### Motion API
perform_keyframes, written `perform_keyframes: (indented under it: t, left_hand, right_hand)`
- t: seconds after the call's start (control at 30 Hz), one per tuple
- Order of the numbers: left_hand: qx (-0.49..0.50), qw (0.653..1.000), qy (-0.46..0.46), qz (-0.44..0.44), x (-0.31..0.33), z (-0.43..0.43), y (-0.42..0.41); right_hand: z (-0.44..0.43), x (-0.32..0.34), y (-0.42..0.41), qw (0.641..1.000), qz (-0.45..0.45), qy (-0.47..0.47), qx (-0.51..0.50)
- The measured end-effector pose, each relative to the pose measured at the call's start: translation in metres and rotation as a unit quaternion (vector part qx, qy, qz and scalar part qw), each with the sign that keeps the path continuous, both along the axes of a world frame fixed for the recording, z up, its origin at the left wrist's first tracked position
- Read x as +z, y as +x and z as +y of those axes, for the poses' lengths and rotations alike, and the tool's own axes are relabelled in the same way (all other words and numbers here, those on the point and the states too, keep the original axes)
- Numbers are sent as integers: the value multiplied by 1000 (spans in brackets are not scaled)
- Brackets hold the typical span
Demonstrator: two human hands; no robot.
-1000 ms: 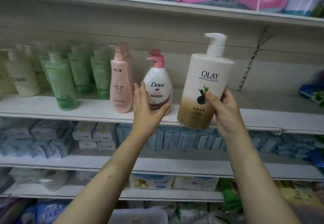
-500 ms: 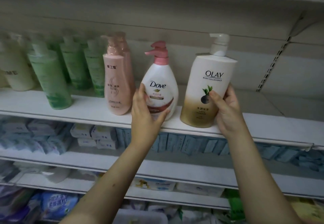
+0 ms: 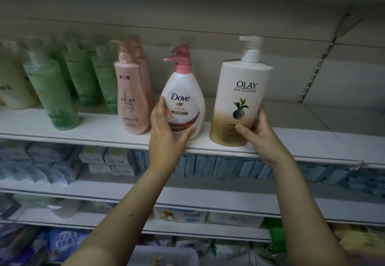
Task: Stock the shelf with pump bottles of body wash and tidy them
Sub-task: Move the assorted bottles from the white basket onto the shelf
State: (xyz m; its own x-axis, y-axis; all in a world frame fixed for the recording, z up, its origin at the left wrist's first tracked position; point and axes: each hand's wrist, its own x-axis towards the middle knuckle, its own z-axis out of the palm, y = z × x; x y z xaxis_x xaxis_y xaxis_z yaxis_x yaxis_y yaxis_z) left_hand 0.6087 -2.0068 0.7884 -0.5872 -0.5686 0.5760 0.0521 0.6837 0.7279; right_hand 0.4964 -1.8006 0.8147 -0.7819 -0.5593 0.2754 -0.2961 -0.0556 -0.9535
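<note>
On the white shelf (image 3: 100, 129), near its front edge, the right hand (image 3: 263, 138) grips the upright Olay bottle (image 3: 239, 103); the left hand (image 3: 166, 134) wraps the Dove bottle (image 3: 183, 101). The green bottles (image 3: 52, 92) at the shelf's left end look blurred.

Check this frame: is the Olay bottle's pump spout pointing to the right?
No, the Olay bottle has its white pump spout pointing left, toward the Dove bottle.

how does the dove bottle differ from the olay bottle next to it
The Dove bottle is shorter and teardrop-shaped; the Olay bottle is taller and straighter-sided. Dove has a pink pump, Olay a white one. Dove's base band is brown, Olay's fades to gold. Both stand on the shelf, each with a hand on it.
</note>
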Motion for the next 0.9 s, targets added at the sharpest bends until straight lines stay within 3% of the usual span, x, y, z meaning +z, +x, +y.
perform_keyframes:
  t: [0.3, 0.5, 0.7, 0.9]
  left_hand:
    - [-8, 1000, 13, -9, 3, 2, 3]
    - [-89, 993, 55, -53, 7, 4, 23]
    - [-135, 983, 98, -73, -3, 23, 76]
    - [-210, 951, 215, -70, -20, 32, 139]
  right_hand:
    - [6, -3, 2, 1000, 11, 1, -14]
    - [8, 3, 19, 999, -21, -1, -46]
    - [20, -17, 89, 983, -52, -40, -170]
    - [28, -56, 166, 982, -73, -52, -168]
